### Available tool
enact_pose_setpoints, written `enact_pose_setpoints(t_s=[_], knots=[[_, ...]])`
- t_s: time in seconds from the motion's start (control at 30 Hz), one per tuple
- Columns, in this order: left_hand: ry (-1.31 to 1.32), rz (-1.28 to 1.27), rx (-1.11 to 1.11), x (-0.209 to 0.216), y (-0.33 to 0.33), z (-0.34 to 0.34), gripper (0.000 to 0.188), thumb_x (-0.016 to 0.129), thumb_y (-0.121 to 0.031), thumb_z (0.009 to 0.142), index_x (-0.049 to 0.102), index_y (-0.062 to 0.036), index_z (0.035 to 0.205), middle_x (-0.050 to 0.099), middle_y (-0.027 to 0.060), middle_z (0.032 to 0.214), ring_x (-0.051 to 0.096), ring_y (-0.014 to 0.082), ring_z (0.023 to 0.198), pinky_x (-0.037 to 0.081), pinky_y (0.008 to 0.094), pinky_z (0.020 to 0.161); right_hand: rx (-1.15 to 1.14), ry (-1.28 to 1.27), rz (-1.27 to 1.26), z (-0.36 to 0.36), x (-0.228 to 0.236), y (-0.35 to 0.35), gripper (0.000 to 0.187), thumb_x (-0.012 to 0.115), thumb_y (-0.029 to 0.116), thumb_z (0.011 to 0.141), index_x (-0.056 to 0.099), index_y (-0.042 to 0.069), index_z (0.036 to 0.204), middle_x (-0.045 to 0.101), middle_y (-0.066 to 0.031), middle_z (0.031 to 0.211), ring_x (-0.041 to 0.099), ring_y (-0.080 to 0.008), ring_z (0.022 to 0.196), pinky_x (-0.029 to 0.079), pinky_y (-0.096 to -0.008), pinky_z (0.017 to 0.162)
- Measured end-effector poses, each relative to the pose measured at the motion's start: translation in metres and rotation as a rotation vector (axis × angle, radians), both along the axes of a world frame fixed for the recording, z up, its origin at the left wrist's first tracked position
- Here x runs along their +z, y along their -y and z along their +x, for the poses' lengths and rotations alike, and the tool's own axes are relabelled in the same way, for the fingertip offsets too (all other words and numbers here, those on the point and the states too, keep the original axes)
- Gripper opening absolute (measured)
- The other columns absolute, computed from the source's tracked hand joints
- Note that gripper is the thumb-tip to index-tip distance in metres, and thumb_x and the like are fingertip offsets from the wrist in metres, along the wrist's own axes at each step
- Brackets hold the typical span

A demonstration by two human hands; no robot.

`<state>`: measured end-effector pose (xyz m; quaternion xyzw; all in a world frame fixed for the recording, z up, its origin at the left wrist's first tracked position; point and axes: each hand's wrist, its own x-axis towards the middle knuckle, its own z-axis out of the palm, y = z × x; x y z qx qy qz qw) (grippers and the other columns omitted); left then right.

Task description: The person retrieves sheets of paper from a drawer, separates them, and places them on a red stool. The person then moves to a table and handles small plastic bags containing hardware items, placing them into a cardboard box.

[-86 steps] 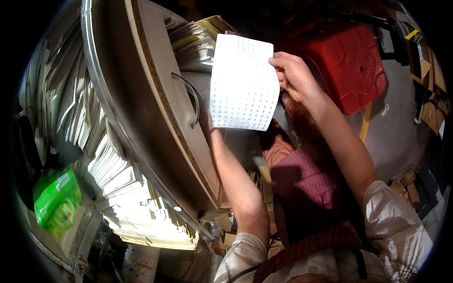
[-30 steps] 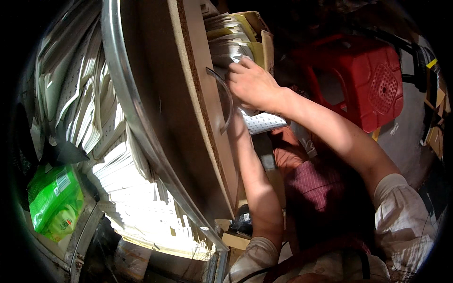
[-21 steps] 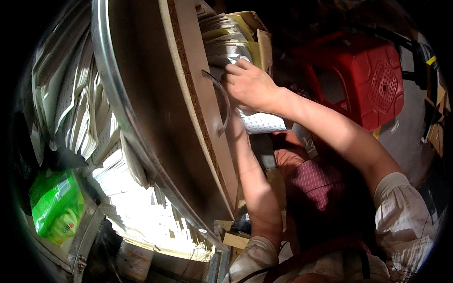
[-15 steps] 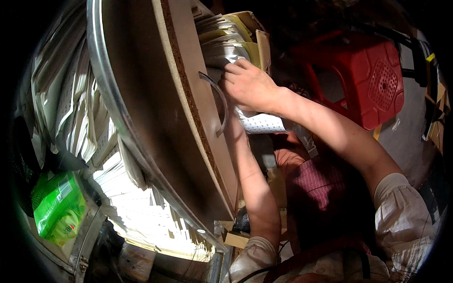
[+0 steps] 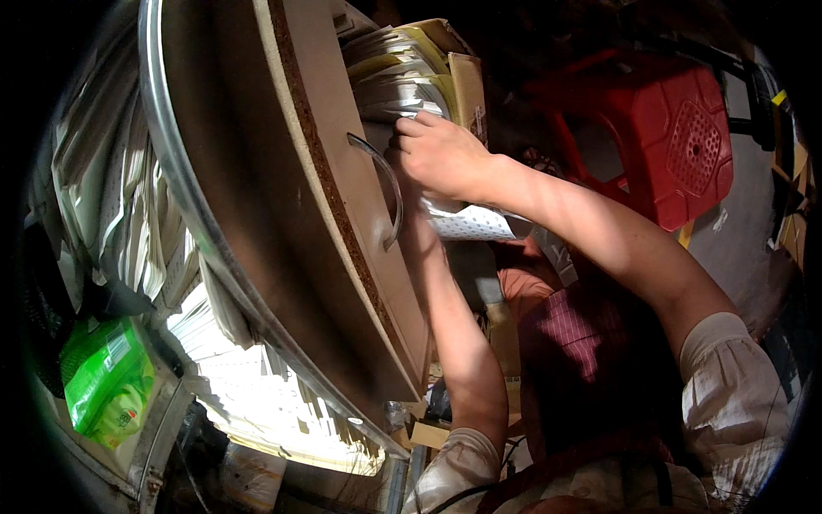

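My right hand (image 5: 443,158) is closed, its fingers curled in at the front of a stack of papers (image 5: 398,94) in an open cardboard box (image 5: 467,90). A white sheet with a small printed pattern (image 5: 473,224) runs under this hand and sticks out below it; the fingers appear to grip it. My left forearm (image 5: 454,317) reaches up beside a pale drawer front with a curved metal handle (image 5: 390,176). The left hand itself is in shadow behind the right hand and the handle, so its fingers are hidden.
A metal-rimmed tabletop (image 5: 184,197) overhangs on the left. Beyond it lie piled papers (image 5: 111,188), a brightly lit paper stack (image 5: 257,385) and a green plastic package (image 5: 107,377). A red plastic stool (image 5: 659,137) lies tipped at the upper right.
The view has shifted slightly, so the table and drawer sit a little farther left. My right hand has moved slightly left and down, and less of the patterned sheet shows.
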<state>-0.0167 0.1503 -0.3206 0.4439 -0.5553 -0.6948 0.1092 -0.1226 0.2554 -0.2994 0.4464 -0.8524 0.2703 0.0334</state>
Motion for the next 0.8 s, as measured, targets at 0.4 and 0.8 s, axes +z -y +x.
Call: enact_pose_setpoints(t_s=[0.4, 0.8], knots=[[-0.083, 0.001, 0.016, -0.01, -0.009, 0.0, 0.014, 0.072, -0.008, 0.089, 0.072, -0.001, 0.101, 0.061, -0.0015, 0.08, 0.044, 0.0057, 0.063, 0.034, 0.0208, 0.055, -0.03, 0.001, 0.054, -0.001, -0.006, -0.022, 0.029, 0.077, 0.023, 0.065, 0.07, 0.007, 0.089, 0.067, -0.003, 0.095, 0.057, -0.0213, 0.109, 0.045, -0.0327, 0.094], [-0.229, -0.023, -0.053, -0.026, -0.004, 0.007, 0.006, 0.071, -0.003, 0.088, 0.072, -0.0015, 0.094, 0.06, -0.0012, 0.075, 0.044, 0.0062, 0.06, 0.034, 0.0219, 0.053, 0.014, 0.276, 0.067, -0.008, 0.001, -0.008, 0.016, 0.076, 0.016, 0.061, 0.071, 0.004, 0.07, 0.068, -0.0058, 0.08, 0.061, -0.0251, 0.102, 0.057, -0.0384, 0.08]])
